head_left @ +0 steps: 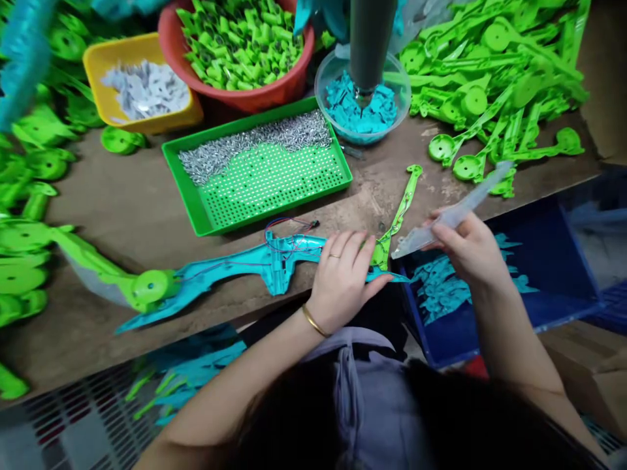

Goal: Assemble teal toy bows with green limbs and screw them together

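Observation:
A blue and green plastic toy bow shell (pixel 225 262) lies lengthwise along the table's near edge, its inner side up, with thin red and dark wires in it. My left hand (pixel 340 281) lies across its right part, fingers over the far side and thumb along the near edge, holding it down. A green arm (pixel 399 219) of the shell angles away beyond my fingers. My right hand (pixel 463 245) pinches a long translucent plastic cover (pixel 450 219) just right of that arm, tilted and apart from it. Another green arm with a round hub (pixel 151 289) sits at the left end.
A green perforated tray (pixel 274 189) of screws stands behind the shell. Further back are a yellow tub (pixel 100 81), a red basin (pixel 235 94) and a clear bowl (pixel 360 136). A vertical grey tool (pixel 369 39) hangs over the bowl. Green parts (pixel 504 98) pile right; a blue crate (pixel 548 300) sits below.

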`<state>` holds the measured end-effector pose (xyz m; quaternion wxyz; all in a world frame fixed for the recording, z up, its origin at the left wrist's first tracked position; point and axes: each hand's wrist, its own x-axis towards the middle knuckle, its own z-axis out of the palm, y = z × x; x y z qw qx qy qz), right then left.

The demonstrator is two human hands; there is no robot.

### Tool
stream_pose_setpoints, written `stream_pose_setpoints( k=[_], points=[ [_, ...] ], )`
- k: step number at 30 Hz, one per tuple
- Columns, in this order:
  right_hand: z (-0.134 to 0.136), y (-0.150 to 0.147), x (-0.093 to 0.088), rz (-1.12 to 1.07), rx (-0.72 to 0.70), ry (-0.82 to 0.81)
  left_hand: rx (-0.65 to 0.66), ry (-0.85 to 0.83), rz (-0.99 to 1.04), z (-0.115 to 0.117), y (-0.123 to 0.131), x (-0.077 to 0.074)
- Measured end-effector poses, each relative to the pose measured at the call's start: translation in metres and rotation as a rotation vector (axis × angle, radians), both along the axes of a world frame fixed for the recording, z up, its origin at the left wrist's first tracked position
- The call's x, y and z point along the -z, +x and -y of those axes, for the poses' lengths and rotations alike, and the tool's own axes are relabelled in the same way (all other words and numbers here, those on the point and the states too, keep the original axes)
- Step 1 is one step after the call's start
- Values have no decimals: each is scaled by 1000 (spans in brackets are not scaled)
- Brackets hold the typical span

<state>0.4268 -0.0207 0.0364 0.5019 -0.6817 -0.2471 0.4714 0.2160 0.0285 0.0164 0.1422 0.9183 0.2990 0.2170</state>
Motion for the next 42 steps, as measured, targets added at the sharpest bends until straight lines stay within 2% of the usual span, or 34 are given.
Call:
stream_pose_setpoints(
  k=[3, 7, 10, 14, 19, 23, 29, 31, 32, 35, 37, 42],
  points=[
    [-11, 7, 9, -128, -102, -68, 41, 22, -20, -1, -7, 6],
    [-19, 5, 14, -164, -179, -136, 32, -2, -16, 0, -6, 9],
    [-22, 7, 13, -155, -219, -203, 27, -29, -53, 0, -3, 9],
    [-26, 15, 11, -120, -223, -197, 40, -33, -90, 0, -3, 10],
    [-34, 13, 9, -102, -320, -263, 28, -16, -77, 2, -4, 15],
    [-39, 10, 5, 46, -351, -362, 10, 21, -11, 2, -4, 19],
    [-40, 19, 2, 506, -564, -533, 51, 87, -72, 0, -6, 19],
    [-45, 25, 2, 643, -607, -532, 60, 107, -90, 0, -6, 18],
    [-50, 28, 2, 669, -584, -512, 62, 109, -88, -1, -7, 18],
    [-71, 37, 3, 625, -394, -371, 70, 109, -72, -1, -7, 18],
    [-86, 43, 4, 558, -335, -296, 73, 112, -67, -2, -7, 17],
    [-99, 55, 9, 417, -444, -289, 53, 116, -63, -2, -8, 15]
  ],
)
